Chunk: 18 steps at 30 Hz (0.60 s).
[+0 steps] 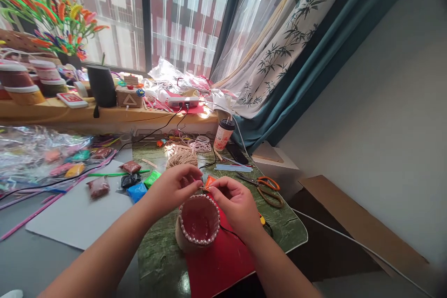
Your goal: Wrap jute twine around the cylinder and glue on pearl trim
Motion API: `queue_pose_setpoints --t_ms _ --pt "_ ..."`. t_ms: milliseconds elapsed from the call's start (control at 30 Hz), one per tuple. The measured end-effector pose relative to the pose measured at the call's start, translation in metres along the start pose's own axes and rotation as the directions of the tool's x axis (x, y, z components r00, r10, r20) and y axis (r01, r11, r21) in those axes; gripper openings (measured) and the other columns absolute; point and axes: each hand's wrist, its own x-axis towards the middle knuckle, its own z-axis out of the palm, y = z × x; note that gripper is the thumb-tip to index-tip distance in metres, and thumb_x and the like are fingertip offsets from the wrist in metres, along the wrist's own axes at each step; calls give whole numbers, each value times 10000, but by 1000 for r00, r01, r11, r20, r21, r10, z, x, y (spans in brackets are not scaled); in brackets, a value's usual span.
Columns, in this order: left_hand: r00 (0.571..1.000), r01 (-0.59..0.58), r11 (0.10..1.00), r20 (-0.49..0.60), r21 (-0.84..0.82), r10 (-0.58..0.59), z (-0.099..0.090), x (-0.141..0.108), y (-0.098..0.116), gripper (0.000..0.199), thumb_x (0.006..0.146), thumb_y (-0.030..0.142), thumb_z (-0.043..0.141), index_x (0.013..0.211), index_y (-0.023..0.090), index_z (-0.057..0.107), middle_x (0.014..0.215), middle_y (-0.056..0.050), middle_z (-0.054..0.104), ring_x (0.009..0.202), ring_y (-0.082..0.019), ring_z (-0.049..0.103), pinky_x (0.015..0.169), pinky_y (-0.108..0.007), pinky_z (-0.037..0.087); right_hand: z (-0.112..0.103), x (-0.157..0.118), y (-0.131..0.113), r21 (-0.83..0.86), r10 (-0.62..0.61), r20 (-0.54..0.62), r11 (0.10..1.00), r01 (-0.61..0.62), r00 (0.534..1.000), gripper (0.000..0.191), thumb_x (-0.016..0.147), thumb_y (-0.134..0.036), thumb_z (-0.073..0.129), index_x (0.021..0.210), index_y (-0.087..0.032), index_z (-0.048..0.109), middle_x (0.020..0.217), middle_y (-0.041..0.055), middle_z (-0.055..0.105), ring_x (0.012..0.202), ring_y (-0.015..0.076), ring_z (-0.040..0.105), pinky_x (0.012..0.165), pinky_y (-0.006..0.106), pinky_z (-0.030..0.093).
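Observation:
A round pot (181,241) with a reddish inside and a string of pearl-like beads around its rim stands in front of me, partly over a red sheet (223,267). Just beyond its far rim, my left hand (178,188) closes thumb and fingers in a pinch. My right hand (237,200) pinches from the other side, and the fingertips of both hands nearly meet. Whatever lies between them is too small to name. Behind the fingers shows an orange packet (210,181). A ball of beige twine (182,158) sits farther back.
Orange-handled scissors (267,188) lie at right, near glue sticks (233,168) and a paper cup (224,135). Packets of coloured clay, such as a blue one (136,192), lie left by a white board (75,221). A black cable (153,129) crosses the back.

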Motion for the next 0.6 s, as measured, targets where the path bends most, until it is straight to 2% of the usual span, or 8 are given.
queue_pose_setpoints --t_ms 67,100,167,233,433,600 --pt "980 111 989 157 94 -125 -5 1 -5 263 932 442 658 1055 228 746 925 -24 801 810 -184 721 675 -273 534 -7 7 3 -290 -157 99 940 180 983 106 920 -297 746 848 -221 765 828 39 727 787 208 648 743 335 496" --pt "961 136 977 220 164 -170 -6 1 -7 282 915 454 664 1068 233 750 959 -23 813 851 -192 737 698 -274 539 -10 10 5 -382 -207 161 888 255 965 99 929 -252 718 843 -224 758 832 40 725 798 213 650 750 339 490" --pt "932 150 945 276 291 -233 -7 0 -9 316 867 450 692 1095 239 753 1020 -24 826 916 -211 752 733 -277 540 -12 15 9 -465 -240 271 815 345 932 124 945 -189 671 851 -227 742 851 44 730 814 218 659 759 340 491" --pt "922 159 914 274 374 -273 -5 -2 -8 303 828 425 698 1053 231 762 1024 -39 829 906 -234 753 717 -293 526 -11 18 13 -490 -235 335 783 382 912 143 956 -151 644 866 -225 728 869 48 732 820 218 667 761 337 500" --pt "888 194 805 250 561 -387 5 -7 -2 156 752 344 655 774 212 734 822 -102 800 738 -300 727 589 -340 430 -4 19 22 -564 -229 431 687 459 873 168 947 -77 650 888 -212 731 875 52 730 840 233 673 778 345 516" --pt "872 185 779 266 599 -411 7 -7 -1 202 779 371 629 805 211 749 843 -121 807 763 -317 745 576 -341 420 -6 21 22 -570 -205 472 670 475 857 189 951 -50 647 908 -211 735 892 51 726 849 229 679 773 335 522"
